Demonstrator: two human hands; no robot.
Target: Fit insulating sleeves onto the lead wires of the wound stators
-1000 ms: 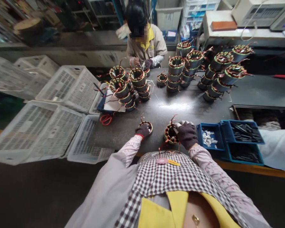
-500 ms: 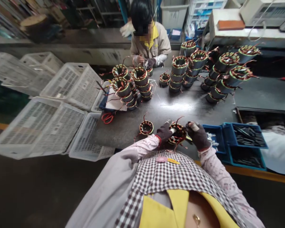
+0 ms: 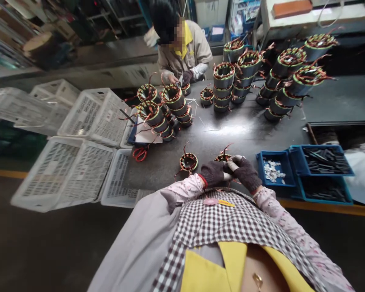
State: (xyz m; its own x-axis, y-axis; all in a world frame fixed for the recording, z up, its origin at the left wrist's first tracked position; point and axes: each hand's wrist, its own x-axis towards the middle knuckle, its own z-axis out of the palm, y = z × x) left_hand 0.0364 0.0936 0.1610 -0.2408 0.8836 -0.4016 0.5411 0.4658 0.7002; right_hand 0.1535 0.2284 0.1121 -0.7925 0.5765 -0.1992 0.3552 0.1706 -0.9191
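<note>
A motor stator (image 3: 222, 157) with copper windings stands on the table close to my body. My left hand (image 3: 213, 173), in a dark glove with pale fingertips, grips its near left side. From the right, my right hand (image 3: 247, 173), gloved alike, bends its fingers over the stator's top and meets the left fingers. Whatever the right fingers pinch is hidden. Both hands cover most of the stator; its far rim and a raised reddish lead show. A second stator (image 3: 181, 163) rests to the left, touched by neither hand.
Blue bins at right hold white pieces (image 3: 273, 172) and dark strips (image 3: 324, 160). Stacked stators (image 3: 223, 87) stand across the table. Red-handled scissors (image 3: 139, 154) lie left, near white crates (image 3: 61, 170). Opposite, a co-worker (image 3: 185, 52) handles another stator.
My right hand has moved left from beside the stator onto its top, against my left hand. The view has shifted slightly. The second stator stays in place.
</note>
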